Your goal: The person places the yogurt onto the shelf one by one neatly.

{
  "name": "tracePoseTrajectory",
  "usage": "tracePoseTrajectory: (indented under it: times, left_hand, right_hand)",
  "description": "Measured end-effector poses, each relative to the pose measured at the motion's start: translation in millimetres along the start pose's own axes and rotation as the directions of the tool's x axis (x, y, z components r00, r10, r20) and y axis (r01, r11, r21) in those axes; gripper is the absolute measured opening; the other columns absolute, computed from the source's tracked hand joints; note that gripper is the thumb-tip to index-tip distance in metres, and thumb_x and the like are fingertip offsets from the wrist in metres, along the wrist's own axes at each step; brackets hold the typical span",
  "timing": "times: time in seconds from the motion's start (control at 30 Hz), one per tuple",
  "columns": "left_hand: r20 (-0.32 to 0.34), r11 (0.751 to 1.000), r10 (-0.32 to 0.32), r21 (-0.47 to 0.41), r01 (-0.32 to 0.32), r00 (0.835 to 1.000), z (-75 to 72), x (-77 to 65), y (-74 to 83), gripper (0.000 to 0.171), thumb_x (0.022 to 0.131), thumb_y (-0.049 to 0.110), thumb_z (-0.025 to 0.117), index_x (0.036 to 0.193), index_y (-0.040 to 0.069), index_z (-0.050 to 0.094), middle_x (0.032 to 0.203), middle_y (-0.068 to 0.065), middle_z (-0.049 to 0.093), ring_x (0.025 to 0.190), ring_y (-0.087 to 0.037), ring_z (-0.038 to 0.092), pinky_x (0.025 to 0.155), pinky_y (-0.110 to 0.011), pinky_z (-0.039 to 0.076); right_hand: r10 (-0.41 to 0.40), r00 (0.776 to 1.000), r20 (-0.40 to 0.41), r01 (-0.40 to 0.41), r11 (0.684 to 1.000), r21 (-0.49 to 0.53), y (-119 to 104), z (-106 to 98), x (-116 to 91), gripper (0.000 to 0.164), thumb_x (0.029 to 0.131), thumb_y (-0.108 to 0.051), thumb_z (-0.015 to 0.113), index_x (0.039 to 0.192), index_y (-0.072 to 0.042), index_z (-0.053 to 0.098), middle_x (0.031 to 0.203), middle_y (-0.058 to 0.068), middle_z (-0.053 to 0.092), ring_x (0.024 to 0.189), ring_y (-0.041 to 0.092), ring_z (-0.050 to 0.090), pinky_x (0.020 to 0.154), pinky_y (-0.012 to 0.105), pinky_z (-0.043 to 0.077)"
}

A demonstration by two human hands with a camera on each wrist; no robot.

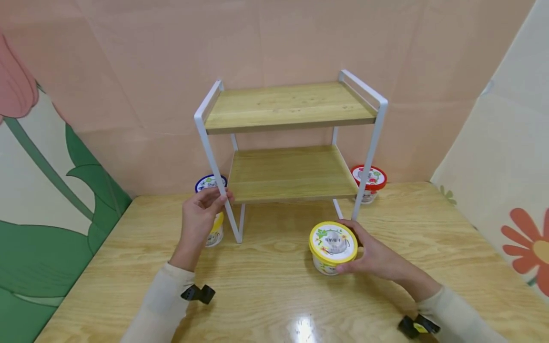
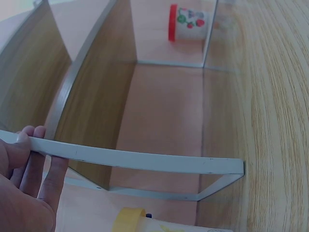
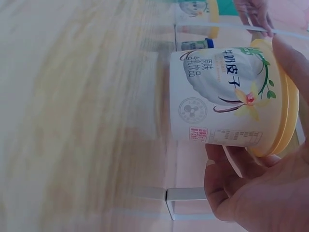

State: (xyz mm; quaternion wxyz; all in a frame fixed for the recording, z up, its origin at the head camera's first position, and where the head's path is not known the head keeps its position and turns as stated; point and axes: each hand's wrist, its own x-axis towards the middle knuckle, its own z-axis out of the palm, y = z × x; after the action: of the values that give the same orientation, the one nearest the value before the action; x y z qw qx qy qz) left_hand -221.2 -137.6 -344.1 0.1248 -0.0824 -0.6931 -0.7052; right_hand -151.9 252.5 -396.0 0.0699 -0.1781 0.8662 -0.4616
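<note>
A two-tier shelf rack [image 1: 291,174] with wooden boards and a white metal frame stands on the table. My left hand [image 1: 200,214] pinches its front left upright, thumb in front and fingers behind, as the left wrist view [image 2: 29,183] shows. My right hand [image 1: 373,252] grips a white paper tub with a yellow lid [image 1: 333,244] by its right side, before the rack's right front. The tub is upright, low over the table; whether it touches the wood I cannot tell. The right wrist view shows its printed side [image 3: 217,96], with fingers curled round it.
Left of the rack stand a blue-lidded tub [image 1: 208,182] and another yellow-lidded tub [image 1: 217,231], both partly hidden by my left hand. A red-lidded tub [image 1: 370,183] sits behind the rack's right upright. A cloth backdrop [image 1: 283,43] hangs behind the table [image 1: 257,290].
</note>
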Motion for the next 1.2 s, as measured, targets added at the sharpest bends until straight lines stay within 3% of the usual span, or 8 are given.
tracePoseTrajectory:
  times: [0.3, 0.57, 0.77, 0.87, 0.97, 1.03, 1.13, 1.2]
  left_hand:
    - [0.002, 1.0, 0.023, 0.004, -0.023, 1.0, -2.6, 2.3, 4.2, 0.024, 0.093, 0.002, 0.066, 0.116, -0.007, 0.067, 0.089, 0.013, 0.076, 0.085, -0.008, 0.074, 0.079, -0.026, 0.061]
    - [0.008, 1.0, 0.028, -0.005, -0.028, 1.0, 0.8, 4.7, 4.9, 0.024, 0.093, 0.003, 0.067, 0.115, -0.007, 0.067, 0.088, 0.013, 0.076, 0.084, -0.008, 0.074, 0.079, -0.025, 0.061]
    - [0.013, 1.0, -0.008, 0.004, 0.008, 1.0, 4.0, 4.4, 0.7, 0.025, 0.093, 0.008, 0.068, 0.115, -0.004, 0.068, 0.09, 0.011, 0.077, 0.085, -0.008, 0.074, 0.081, -0.025, 0.061]
    - [0.009, 1.0, -0.014, 0.011, 0.014, 1.0, 3.1, 3.4, 0.9, 0.024, 0.093, 0.007, 0.068, 0.114, -0.004, 0.068, 0.092, 0.009, 0.077, 0.085, -0.008, 0.074, 0.08, -0.025, 0.061]
    - [0.003, 1.0, -0.005, 0.014, 0.005, 1.0, 1.3, 2.5, 1.9, 0.024, 0.093, 0.005, 0.068, 0.114, -0.005, 0.067, 0.093, 0.008, 0.077, 0.085, -0.008, 0.074, 0.079, -0.024, 0.061]
    - [-0.007, 1.0, -0.001, 0.014, 0.001, 1.0, -0.2, 1.9, 2.2, 0.023, 0.092, 0.003, 0.068, 0.113, -0.006, 0.068, 0.092, 0.009, 0.077, 0.084, -0.008, 0.074, 0.078, -0.024, 0.061]
    - [-0.008, 1.0, -0.003, 0.002, 0.003, 1.0, -0.8, 0.7, 1.0, 0.024, 0.092, 0.003, 0.068, 0.113, -0.008, 0.067, 0.089, 0.011, 0.077, 0.084, -0.009, 0.074, 0.078, -0.024, 0.061]
    - [-0.001, 1.0, -0.014, -0.009, 0.014, 1.0, -0.7, -0.2, -0.5, 0.025, 0.092, 0.004, 0.068, 0.114, -0.009, 0.066, 0.087, 0.012, 0.077, 0.084, -0.009, 0.075, 0.078, -0.024, 0.061]
  right_hand:
    - [-0.016, 1.0, -0.026, 0.016, 1.0, -0.009, -13.6, -7.7, 6.8, 0.098, 0.076, -0.024, 0.087, 0.152, -0.011, 0.027, 0.139, 0.017, 0.051, 0.126, 0.035, 0.047, 0.102, 0.057, 0.041]
    - [-0.044, 0.998, -0.044, 0.045, 0.999, 0.023, -17.4, -14.2, 7.8, 0.095, 0.076, -0.019, 0.086, 0.152, -0.015, 0.029, 0.136, 0.014, 0.053, 0.12, 0.022, 0.052, 0.093, 0.022, 0.047]
    - [-0.04, 0.998, -0.039, 0.041, 0.999, 0.025, -19.2, -18.4, 5.1, 0.093, 0.078, -0.017, 0.085, 0.152, -0.017, 0.029, 0.137, 0.013, 0.052, 0.117, 0.01, 0.053, 0.095, 0.026, 0.049]
    - [-0.047, 0.998, -0.049, 0.047, 0.999, -0.009, -23.1, -20.5, 6.2, 0.095, 0.077, -0.019, 0.085, 0.152, -0.017, 0.029, 0.138, 0.013, 0.052, 0.121, 0.019, 0.051, 0.099, 0.04, 0.047]
    - [-0.057, 0.996, -0.063, 0.056, 0.998, -0.01, -28.1, -23.1, 7.7, 0.097, 0.075, -0.019, 0.087, 0.153, -0.019, 0.029, 0.149, 0.017, 0.042, 0.134, 0.035, 0.041, 0.107, 0.062, 0.037]
    - [-0.06, 0.996, -0.063, 0.06, 0.998, -0.002, -30.8, -25.0, 8.3, 0.097, 0.074, -0.019, 0.087, 0.153, -0.02, 0.029, 0.154, 0.018, 0.035, 0.138, 0.04, 0.035, 0.107, 0.069, 0.032]
    - [-0.062, 0.996, -0.063, 0.061, 0.998, -0.016, -32.9, -28.4, 7.9, 0.097, 0.074, -0.02, 0.088, 0.152, -0.022, 0.03, 0.153, 0.014, 0.037, 0.137, 0.033, 0.038, 0.108, 0.062, 0.035]
    - [-0.07, 0.996, -0.062, 0.068, 0.997, -0.04, -33.4, -31.2, 7.1, 0.097, 0.074, -0.02, 0.088, 0.151, -0.023, 0.03, 0.148, 0.01, 0.043, 0.128, 0.021, 0.046, 0.105, 0.047, 0.041]
